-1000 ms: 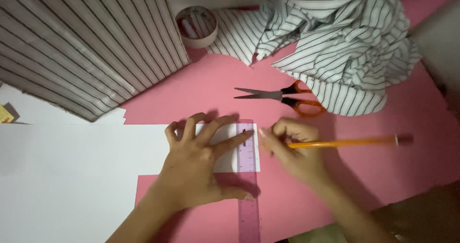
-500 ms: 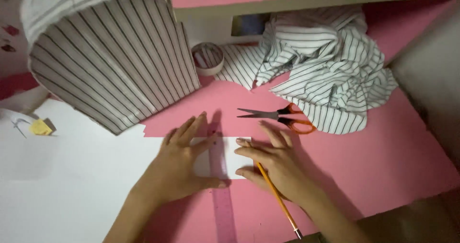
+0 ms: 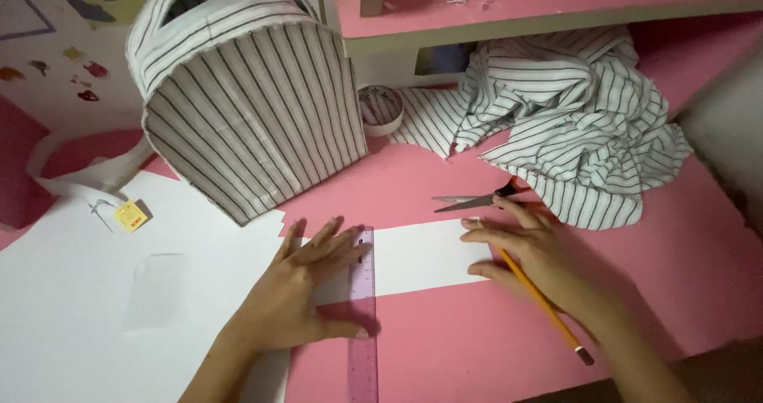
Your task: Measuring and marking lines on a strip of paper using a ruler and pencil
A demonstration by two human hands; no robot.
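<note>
Your right hand [image 3: 531, 248] is covering the scissors' [image 3: 475, 202] handles and the pencil's [image 3: 547, 308] tip. The ruler [image 3: 362, 323] is running off the bottom edge, and your left hand [image 3: 298, 296] is possibly hiding part of it.

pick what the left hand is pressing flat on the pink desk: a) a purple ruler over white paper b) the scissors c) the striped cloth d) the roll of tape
a: the left hand lies spread with its fingers on the purple ruler, which crosses the white paper, while the right hand holds a pencil.
</note>
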